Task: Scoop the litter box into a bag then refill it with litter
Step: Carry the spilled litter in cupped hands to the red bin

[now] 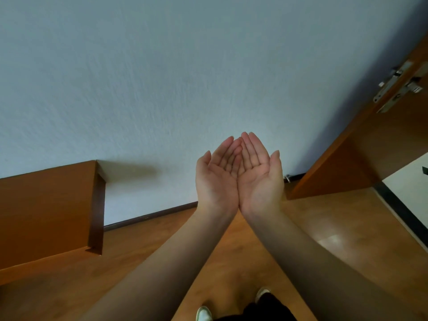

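L hand & R hand cupped together, palms up, holding nothing.

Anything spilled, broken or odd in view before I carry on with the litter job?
Nothing spilled or damaged. The odd part: no litter box, bag or scoop is in view. The left hand and right hand are held palms up, side by side and empty, before a bare wall, with an open wooden door at right.
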`<state>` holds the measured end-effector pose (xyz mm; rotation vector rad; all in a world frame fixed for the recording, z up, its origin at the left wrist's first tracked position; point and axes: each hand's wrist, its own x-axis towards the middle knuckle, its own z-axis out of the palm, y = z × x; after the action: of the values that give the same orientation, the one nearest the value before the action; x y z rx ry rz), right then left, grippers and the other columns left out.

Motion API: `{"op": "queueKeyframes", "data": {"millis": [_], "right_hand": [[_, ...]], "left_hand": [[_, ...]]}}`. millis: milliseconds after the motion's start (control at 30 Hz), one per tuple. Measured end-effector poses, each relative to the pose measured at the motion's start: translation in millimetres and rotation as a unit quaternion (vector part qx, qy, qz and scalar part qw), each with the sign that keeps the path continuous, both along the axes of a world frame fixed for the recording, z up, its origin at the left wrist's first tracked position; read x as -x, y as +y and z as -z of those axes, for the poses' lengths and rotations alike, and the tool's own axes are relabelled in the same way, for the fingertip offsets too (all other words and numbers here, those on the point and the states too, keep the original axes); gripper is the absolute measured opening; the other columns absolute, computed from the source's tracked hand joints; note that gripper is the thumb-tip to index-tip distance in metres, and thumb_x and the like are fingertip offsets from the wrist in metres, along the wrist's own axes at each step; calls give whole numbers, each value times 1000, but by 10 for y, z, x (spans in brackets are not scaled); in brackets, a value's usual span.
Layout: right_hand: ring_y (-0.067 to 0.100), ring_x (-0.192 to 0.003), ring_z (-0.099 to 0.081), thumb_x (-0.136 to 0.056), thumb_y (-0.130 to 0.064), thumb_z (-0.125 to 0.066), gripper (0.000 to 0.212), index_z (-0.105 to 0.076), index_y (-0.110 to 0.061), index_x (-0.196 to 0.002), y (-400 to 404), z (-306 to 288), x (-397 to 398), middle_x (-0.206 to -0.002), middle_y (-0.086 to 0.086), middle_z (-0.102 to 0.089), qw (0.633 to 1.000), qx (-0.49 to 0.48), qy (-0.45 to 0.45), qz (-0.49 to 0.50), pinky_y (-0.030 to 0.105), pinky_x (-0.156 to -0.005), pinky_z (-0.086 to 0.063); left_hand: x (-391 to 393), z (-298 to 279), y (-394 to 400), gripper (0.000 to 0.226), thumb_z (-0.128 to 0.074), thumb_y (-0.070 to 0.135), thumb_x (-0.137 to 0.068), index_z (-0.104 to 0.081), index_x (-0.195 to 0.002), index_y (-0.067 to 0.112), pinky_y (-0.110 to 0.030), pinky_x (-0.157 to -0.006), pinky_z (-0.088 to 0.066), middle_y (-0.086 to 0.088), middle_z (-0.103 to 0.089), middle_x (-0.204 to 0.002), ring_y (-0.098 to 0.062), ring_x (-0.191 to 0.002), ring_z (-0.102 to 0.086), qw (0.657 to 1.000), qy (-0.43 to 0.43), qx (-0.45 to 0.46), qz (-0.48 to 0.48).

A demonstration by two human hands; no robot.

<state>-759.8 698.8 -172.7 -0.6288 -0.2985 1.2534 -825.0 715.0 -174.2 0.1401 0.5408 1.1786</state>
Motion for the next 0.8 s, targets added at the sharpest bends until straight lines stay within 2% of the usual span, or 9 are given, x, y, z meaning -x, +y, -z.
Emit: {"op": "queueKeyframes", "data": {"millis": [133,333,467,700,800], "right_hand": [[13,-122,-56,-103,-43,-18,57,-52,-6,-132,273,97,-141,-131,5,-61,1000,2,12,-18,30,-105,-39],[15,-122,-56,-103,-43,-19,57,-55,-7,-129,810,298,-599,-130,6,-61,999,15,9,-48,32,-105,-38],[17,-126,-53,-102,-42,-21,56,-54,-8,-131,1157,436,-951,-132,5,-60,997,23,-1,-79,36,-111,-33],[17,-126,-53,-101,-43,-22,56,-53,-7,-131,1671,775,-1208,-132,6,-60,993,20,-1,-116,34,-109,-39],[18,-126,-52,-101,-43,-21,57,-53,-7,-131,1811,1002,-1239,-133,6,-59,993,20,0,-117,36,-111,-37]], "left_hand": [[-115,89,252,51,-32,32,-101,-59,-125,-4,-38,-111,-38,-20,-65,-124,-28,-120,-60,1000,6,1,-14],[-589,252,710,47,-34,30,-101,-61,-123,-2,-34,-102,-45,-19,-65,-124,-27,-118,-62,998,36,16,-58],[-962,387,1026,56,-25,39,-105,-62,-121,-1,-35,-102,-44,-19,-65,-123,-26,-117,-63,994,60,35,-88],[-1270,752,1497,65,-22,46,-104,-62,-122,-2,-38,-105,-41,-20,-65,-124,-29,-118,-62,986,74,51,-140],[-1306,1008,1638,64,-22,46,-104,-62,-122,-1,-37,-103,-42,-20,-64,-125,-28,-118,-62,986,71,48,-142]]}}
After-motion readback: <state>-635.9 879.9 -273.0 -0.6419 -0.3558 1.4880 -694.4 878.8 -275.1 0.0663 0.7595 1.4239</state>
